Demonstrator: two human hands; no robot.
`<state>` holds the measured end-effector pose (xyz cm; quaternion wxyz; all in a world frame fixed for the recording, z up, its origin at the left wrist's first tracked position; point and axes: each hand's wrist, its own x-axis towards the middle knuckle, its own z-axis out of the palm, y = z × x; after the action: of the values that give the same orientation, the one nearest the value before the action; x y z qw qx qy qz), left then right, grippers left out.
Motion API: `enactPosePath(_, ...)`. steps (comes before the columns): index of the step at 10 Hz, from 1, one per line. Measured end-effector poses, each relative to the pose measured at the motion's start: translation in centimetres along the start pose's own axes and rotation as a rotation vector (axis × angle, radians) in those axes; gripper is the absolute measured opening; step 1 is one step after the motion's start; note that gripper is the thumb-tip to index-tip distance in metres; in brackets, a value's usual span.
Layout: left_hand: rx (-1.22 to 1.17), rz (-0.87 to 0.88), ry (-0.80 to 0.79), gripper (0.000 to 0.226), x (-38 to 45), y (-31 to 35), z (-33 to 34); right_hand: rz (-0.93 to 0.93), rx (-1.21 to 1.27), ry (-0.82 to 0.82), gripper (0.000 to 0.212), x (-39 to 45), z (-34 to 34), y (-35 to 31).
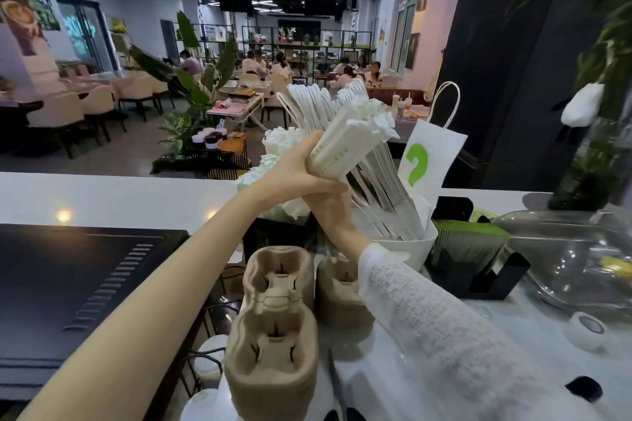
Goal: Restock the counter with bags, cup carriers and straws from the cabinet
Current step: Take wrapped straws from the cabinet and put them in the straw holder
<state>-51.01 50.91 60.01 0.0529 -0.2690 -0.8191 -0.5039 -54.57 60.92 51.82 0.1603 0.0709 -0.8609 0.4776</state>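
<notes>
A stack of brown moulded-pulp cup carriers [273, 335] stands closest, on the counter's edge, with a second stack [342, 294] just behind. Above them the left hand [301, 171] and right hand [337, 212] meet, both clamped around a bundle of white paper-wrapped straws [345, 143] with pale green print too blurred to read. Behind it, white paper bags [379, 195] stand in a white tub [407, 249]; one bag [431, 154] bears a green question mark
</notes>
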Motion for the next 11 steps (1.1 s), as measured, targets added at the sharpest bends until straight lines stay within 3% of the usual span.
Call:
enactPosePath(2,-0.023,-0.032,0.086,0.072,-0.6,-2.0,-1.1,0.039,-0.04,0.019,0.045,0.8,1.7,-0.2)
enactPosePath(3,-0.1,-0.022,0.206,0.06,-0.8,-2.4,-1.0,0.003,-0.098,-0.009,0.043,0.1,2.5,-0.4)
enactPosePath(5,-0.167,0.102,0.536,0.075,0.5,-2.8,-2.4,0.065,-0.219,-0.045,0.041,-0.6,2.3,-1.0)
enactPosePath(6,0.039,0.21,0.634,0.086,0.9,-2.7,-2.9,0.079,-0.238,-0.069,0.041,-0.7,2.1,-1.4)
enactPosePath(7,0.404,0.372,0.687,0.064,1.7,-2.4,-3.2,0.088,-0.283,-0.121,0.047,-0.3,2.1,-1.1)
enactPosePath(8,0.598,0.36,0.59,0.04,2.4,-2.4,-3.2,0.091,-0.309,-0.143,0.054,-0.1,1.9,-0.9)
enactPosePath(10,0.592,0.298,0.489,0.031,2.0,-3.9,-2.5,0.051,-0.302,-0.117,0.044,-1.0,2.3,0.3)
enactPosePath(11,0.601,0.203,0.398,0.033,0.8,-6.4,-1.9,0.041,-0.129,-0.086,0.049,-2.6,2.9,1.5)
